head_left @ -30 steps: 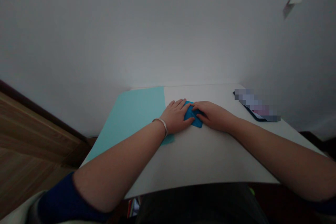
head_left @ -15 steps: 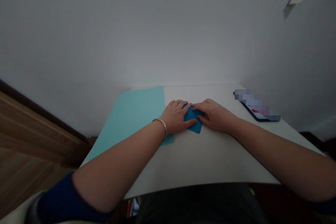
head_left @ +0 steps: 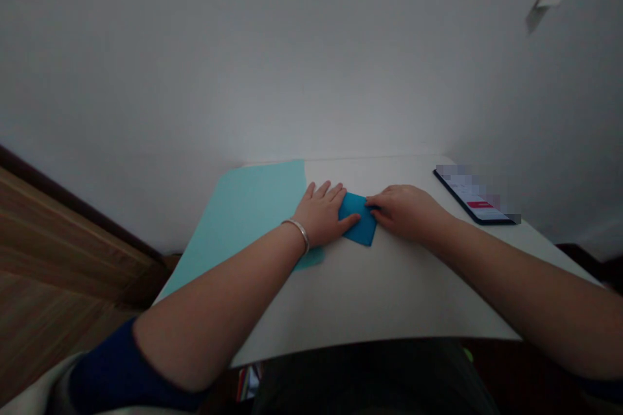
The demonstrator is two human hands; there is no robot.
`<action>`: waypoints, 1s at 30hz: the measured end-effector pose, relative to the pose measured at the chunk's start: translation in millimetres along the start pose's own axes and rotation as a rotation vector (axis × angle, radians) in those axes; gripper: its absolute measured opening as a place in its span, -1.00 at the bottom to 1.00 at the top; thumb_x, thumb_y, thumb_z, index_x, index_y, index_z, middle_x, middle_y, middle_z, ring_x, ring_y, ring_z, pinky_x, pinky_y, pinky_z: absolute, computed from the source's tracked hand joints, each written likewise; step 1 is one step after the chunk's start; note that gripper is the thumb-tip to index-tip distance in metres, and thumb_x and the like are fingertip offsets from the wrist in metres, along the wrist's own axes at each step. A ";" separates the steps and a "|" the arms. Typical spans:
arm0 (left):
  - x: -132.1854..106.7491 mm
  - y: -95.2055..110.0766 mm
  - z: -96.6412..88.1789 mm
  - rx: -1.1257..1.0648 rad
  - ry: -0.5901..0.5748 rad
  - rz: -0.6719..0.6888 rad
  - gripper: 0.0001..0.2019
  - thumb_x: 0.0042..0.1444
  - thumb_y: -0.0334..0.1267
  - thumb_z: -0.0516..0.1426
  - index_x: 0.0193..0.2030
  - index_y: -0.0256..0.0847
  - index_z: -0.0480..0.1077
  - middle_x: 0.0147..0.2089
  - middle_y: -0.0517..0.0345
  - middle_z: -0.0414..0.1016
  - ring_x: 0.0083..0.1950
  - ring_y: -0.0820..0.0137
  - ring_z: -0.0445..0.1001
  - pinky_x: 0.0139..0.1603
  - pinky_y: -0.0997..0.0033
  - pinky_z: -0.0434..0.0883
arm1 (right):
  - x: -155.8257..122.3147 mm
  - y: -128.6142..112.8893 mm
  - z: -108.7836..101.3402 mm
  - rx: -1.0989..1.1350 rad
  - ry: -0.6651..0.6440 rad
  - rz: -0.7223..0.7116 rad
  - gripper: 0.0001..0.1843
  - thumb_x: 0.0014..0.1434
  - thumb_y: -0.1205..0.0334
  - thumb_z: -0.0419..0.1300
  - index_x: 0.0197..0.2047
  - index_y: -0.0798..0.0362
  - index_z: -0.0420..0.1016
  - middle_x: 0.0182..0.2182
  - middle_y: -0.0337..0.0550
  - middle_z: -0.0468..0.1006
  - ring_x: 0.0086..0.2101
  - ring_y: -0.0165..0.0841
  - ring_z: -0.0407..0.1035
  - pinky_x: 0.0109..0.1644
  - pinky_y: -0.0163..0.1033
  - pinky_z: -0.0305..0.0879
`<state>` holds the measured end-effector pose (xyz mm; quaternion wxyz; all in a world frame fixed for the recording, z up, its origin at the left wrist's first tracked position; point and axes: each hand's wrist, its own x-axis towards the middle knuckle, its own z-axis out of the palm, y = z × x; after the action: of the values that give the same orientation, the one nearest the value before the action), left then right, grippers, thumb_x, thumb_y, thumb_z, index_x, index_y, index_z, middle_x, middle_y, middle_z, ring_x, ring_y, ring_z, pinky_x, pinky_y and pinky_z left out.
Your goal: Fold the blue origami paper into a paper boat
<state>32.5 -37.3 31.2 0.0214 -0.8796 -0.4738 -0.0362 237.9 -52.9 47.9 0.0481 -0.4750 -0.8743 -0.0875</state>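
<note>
A small folded piece of dark blue paper [head_left: 361, 223] lies flat on the white table [head_left: 389, 285]. My left hand [head_left: 324, 215], with a silver bangle at the wrist, rests flat on the paper's left part, fingers stretched out. My right hand [head_left: 406, 211] is at the paper's right edge with its fingers curled, fingertips pressing on the paper. A large light turquoise sheet [head_left: 248, 214] lies under my left forearm on the table's left side.
A phone [head_left: 474, 198] with a lit screen lies at the table's far right. A white wall stands right behind the table. Wooden flooring shows at the left. The table's near edge is close to my body.
My right hand has slid a little to the right along the blue paper, uncovering more of it. My left hand has stayed flat on the paper.
</note>
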 end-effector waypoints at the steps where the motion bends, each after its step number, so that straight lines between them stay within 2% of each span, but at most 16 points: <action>1: -0.3 -0.1 -0.4 0.007 0.005 -0.017 -0.26 0.24 0.20 -0.20 0.37 -0.32 0.04 0.42 0.00 0.00 0.43 0.07 -0.08 0.39 -0.08 -0.16 | -0.4 0.7 -0.8 -0.021 -0.015 0.018 -0.65 0.20 0.15 0.03 -0.03 -0.06 0.55 -0.24 -0.07 0.61 -0.22 -0.22 0.45 -0.18 -0.18 0.27; 6: -2.4 1.5 -0.7 0.031 0.024 -0.098 -0.30 0.26 0.16 -0.20 0.36 -0.30 0.05 0.40 0.01 0.04 0.42 0.04 -0.05 0.38 -0.13 -0.13 | -1.1 2.6 -7.3 -0.093 -0.087 0.110 -0.64 0.21 0.09 -0.01 -0.11 -0.11 0.59 -0.29 -0.08 0.63 -0.28 -0.20 0.48 -0.27 -0.16 0.28; 9: -2.8 2.6 0.4 0.032 0.032 -0.111 -0.31 0.26 0.14 -0.19 0.36 -0.32 0.04 0.40 -0.01 0.04 0.42 0.06 -0.05 0.38 -0.09 -0.12 | -2.8 1.0 -11.6 -0.090 -0.083 0.134 -0.62 0.22 0.00 0.00 -0.14 -0.07 0.60 -0.30 -0.06 0.63 -0.28 -0.17 0.49 -0.27 -0.13 0.30; 11: -2.1 2.1 1.7 0.025 0.033 -0.110 -0.32 0.27 0.13 -0.20 0.36 -0.34 0.03 0.41 -0.04 0.03 0.42 0.08 -0.05 0.39 -0.05 -0.11 | -4.6 -0.5 -12.1 -0.034 -0.021 0.064 -0.56 0.21 -0.10 0.03 -0.09 -0.03 0.57 -0.19 -0.02 0.62 -0.18 -0.14 0.47 -0.16 -0.09 0.33; 14: 0.0 -0.3 4.4 0.000 0.028 -0.118 -0.31 0.28 0.12 -0.22 0.37 -0.39 0.01 0.42 -0.11 -0.01 0.43 0.08 -0.07 0.38 -0.04 -0.09 | -6.5 -2.5 -7.6 0.103 0.083 -0.168 -0.45 0.12 -0.17 0.13 0.04 0.01 0.49 0.09 -0.01 0.47 0.04 -0.13 0.35 0.07 -0.04 0.27; 16: 1.3 -2.4 6.0 -0.014 0.019 -0.120 -0.32 0.29 0.08 -0.24 0.37 -0.42 -0.01 0.42 -0.15 -0.05 0.43 0.07 -0.08 0.38 -0.03 -0.08 | -6.8 -4.2 -2.8 0.170 0.097 -0.263 -0.39 0.08 -0.17 0.18 0.09 0.03 0.45 0.14 0.00 0.42 0.07 -0.13 0.32 0.13 -0.01 0.24; 21: 3.6 -5.3 8.3 -0.030 -0.009 -0.078 -0.42 0.31 -0.05 -0.23 0.38 -0.33 -0.03 0.44 -0.07 -0.07 0.44 0.10 -0.11 0.38 -0.05 -0.10 | -6.8 -6.9 4.6 0.230 0.093 -0.250 -0.47 0.14 0.01 0.14 0.13 0.08 0.40 0.11 0.03 0.44 0.07 -0.13 0.32 0.15 0.01 0.23; 26: 4.9 -7.3 8.9 -0.067 0.009 -0.031 -0.36 0.29 0.05 -0.19 0.37 -0.36 0.00 0.42 -0.14 -0.03 0.42 0.09 -0.06 0.38 0.03 -0.07 | -5.6 4.7 11.5 0.249 0.129 -0.182 -0.51 0.10 0.21 0.12 0.12 0.14 0.40 0.06 0.09 0.47 0.03 -0.14 0.35 0.14 -0.02 0.24; 30: 4.9 -8.1 8.4 -0.067 0.041 0.001 -0.31 0.25 0.11 -0.09 0.36 -0.34 0.02 0.38 -0.22 0.05 0.38 0.08 0.04 0.36 0.10 0.00 | -3.4 18.6 21.3 0.294 0.189 -0.202 -0.41 0.04 0.37 0.10 0.19 0.14 0.31 0.08 0.08 0.45 0.05 -0.15 0.33 0.14 0.02 0.24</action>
<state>28.8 -28.1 23.2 0.0016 -0.8792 -0.4712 -0.0701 255.3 -41.5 28.4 0.1898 -0.3626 -0.9124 -0.0073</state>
